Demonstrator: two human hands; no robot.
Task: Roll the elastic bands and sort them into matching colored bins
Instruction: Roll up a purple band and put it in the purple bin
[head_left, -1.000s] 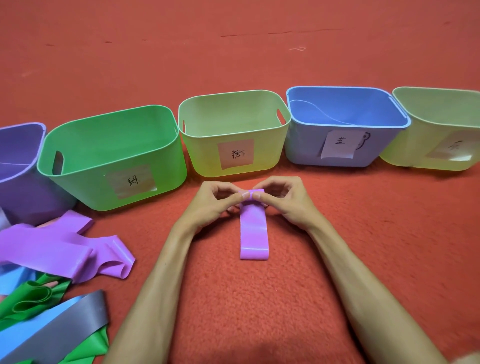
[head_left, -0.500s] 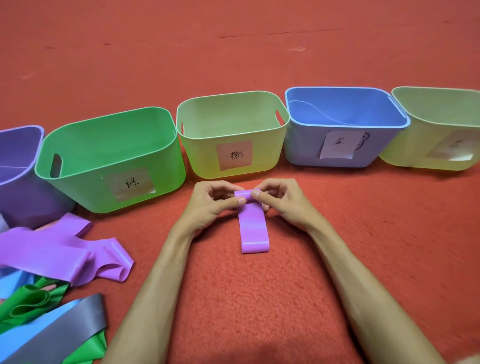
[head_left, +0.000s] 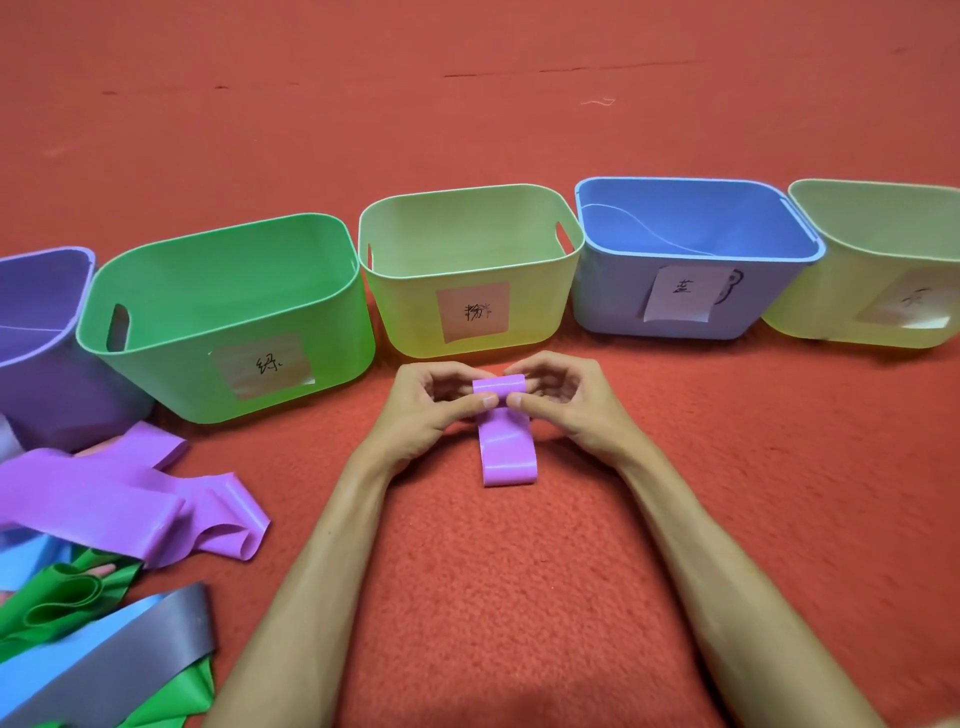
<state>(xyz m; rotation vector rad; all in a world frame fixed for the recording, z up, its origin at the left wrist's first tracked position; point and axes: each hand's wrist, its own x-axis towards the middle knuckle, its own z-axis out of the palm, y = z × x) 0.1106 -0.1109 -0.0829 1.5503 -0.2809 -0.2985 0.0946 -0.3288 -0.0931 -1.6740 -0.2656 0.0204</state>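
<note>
A pink-purple elastic band (head_left: 508, 453) lies on the red carpet in front of me, its far end wound into a small roll. My left hand (head_left: 426, 410) and my right hand (head_left: 566, 402) pinch that roll from either side, thumbs on top and fingers curled behind. A row of bins stands beyond: a purple bin (head_left: 36, 332) at far left, a green bin (head_left: 228, 317), a yellow-green bin (head_left: 467, 270) with a pink label, a blue bin (head_left: 691, 260) and another yellow-green bin (head_left: 872, 265) at far right.
A loose pile of bands lies at the lower left: pink-purple bands (head_left: 119, 499), a green band (head_left: 62, 597), a grey band (head_left: 135, 654) and light blue bands (head_left: 26, 558). Red carpet stretches beyond the bins and to my right.
The roll at the far end has grown thicker and the flat tail of the band has become shorter, its near end drawn toward my hands.
</note>
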